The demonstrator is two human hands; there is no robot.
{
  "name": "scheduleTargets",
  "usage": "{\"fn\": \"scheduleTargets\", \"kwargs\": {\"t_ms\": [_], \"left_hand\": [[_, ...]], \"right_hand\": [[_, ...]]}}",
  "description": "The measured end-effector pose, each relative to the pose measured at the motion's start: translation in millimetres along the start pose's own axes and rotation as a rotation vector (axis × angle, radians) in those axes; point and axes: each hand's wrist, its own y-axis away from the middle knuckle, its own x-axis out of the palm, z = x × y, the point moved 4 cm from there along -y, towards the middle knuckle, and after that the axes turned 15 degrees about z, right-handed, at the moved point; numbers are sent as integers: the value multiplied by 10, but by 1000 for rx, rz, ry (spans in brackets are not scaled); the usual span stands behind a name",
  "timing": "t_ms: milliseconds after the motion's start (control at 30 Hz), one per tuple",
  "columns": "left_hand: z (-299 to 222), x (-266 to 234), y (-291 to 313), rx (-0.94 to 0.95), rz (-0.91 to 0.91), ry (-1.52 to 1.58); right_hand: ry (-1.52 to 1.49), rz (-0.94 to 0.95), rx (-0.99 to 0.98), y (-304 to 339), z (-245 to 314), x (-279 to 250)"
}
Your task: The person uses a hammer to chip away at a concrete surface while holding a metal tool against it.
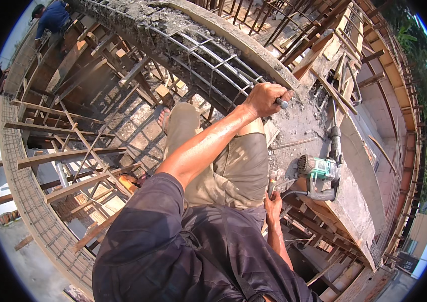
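Note:
My left hand [269, 99] is closed in a fist around a dark metal rod [282, 103], whose rounded end sticks out past the thumb. It is beside a beam with exposed rebar [208, 55]. Beside my right thigh, my right hand [273, 205] is closed around a slim object [272, 186] with a pale, orange-tinged upper part; its kind is unclear. To the right of that hand, a green and black demolition hammer [321, 168] lies on a dusty concrete surface, touched by neither hand. A ribbed steel bar [295, 143] lies between my hands.
Timber props and planks [77, 126] cross a drop on my left. A curved rebar cage [27, 176] runs along the left side. Loose boards [342, 80] and rubble are at the upper right. Another person [52, 20] in blue is at the far left.

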Motion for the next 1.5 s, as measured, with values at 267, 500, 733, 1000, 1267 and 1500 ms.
{"fn": "scheduleTargets", "kwargs": {"t_ms": [267, 500, 733, 1000, 1267, 1500], "left_hand": [[217, -420, -118, -235, -24, 21], [1340, -1979, 203, -711, -545, 258], [820, -1505, 291, -654, -209, 254], [739, -1292, 282, -549, -243, 84], [922, -1423, 245, -362, -122, 112], [854, -1339, 226, -453, -132, 172]], "right_hand": [[133, -56, -30, 7, 10, 21], [234, 9, -88, 8, 276, 3], [275, 29, -64, -28, 318, -54], [283, 44, -111, -88, 291, -42], [270, 49, -149, -136, 184, -59], [157, -37, -167, -66, 167, -99]]}}
